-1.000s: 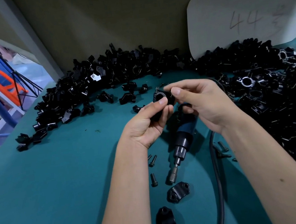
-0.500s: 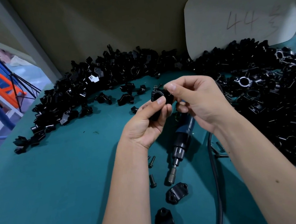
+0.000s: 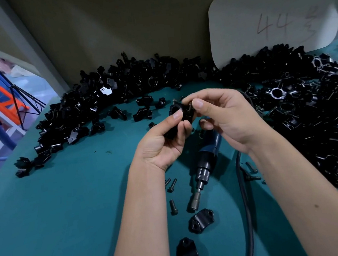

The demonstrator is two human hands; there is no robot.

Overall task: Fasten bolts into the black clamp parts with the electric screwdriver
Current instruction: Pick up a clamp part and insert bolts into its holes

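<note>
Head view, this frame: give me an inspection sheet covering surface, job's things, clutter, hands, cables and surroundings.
Surface: teal mat, bare in the left foreground.
Job's things: black clamp part held above the mat; electric screwdriver lying flat, bit toward the camera; loose bolts beside it; two clamp caps near the bit.
Clutter: heap of black clamp parts along the back and right.
Hands: left hand grips the clamp part; right hand pinches something small at the clamp's top.
Cables: black cable running toward the camera.
Surroundings: white card marked 44; orange object at left.

clamp parts [image 3: 118,87]: glossy black | table [image 3: 58,210]: matt teal | screwdriver bit [image 3: 196,201]: bare metal
</note>
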